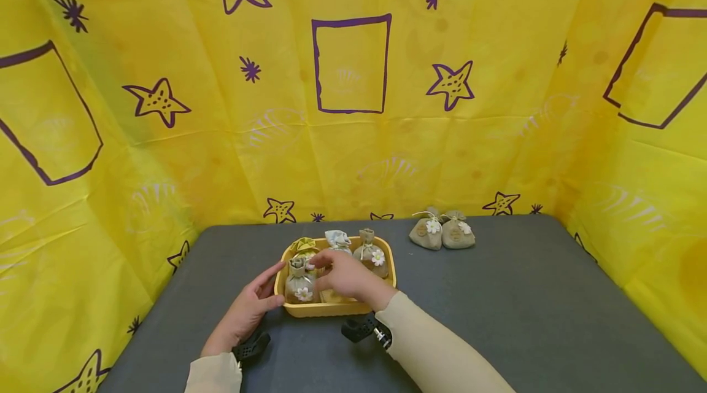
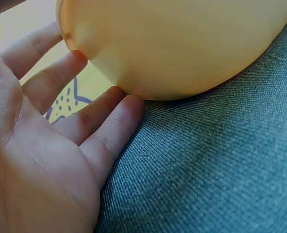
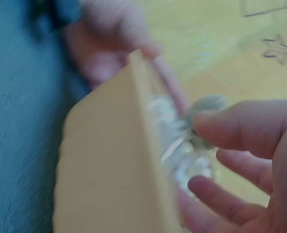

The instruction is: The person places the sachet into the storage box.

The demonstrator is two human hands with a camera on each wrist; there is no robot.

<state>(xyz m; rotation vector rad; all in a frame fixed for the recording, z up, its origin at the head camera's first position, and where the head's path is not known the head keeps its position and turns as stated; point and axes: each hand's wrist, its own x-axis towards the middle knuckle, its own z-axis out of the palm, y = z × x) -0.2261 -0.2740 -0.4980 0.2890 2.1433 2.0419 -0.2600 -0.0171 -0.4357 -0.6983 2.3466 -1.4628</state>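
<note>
A yellow basket [image 1: 309, 310] holds several small drawstring pouches. At its front left stands a grey-green pouch [image 1: 301, 287] with a white flower and a gathered neck. My right hand [image 1: 348, 273] reaches over the basket beside this pouch; in the right wrist view the thumb [image 3: 221, 127] overlaps the gathered top while the other fingers are spread apart. My left hand [image 1: 248, 310] rests its fingertips against the basket's left side, fingers loosely extended. Behind are a yellow pouch [image 1: 304, 245], a pale patterned pouch [image 1: 338, 239] and a brown pouch [image 1: 367, 253] with a flower.
Two brown pouches [image 1: 458, 233] with flowers sit side by side at the back right of the dark table [image 1: 497, 313]. Yellow cloth [image 1: 353, 153] with drawn stars hangs around the table's back and sides.
</note>
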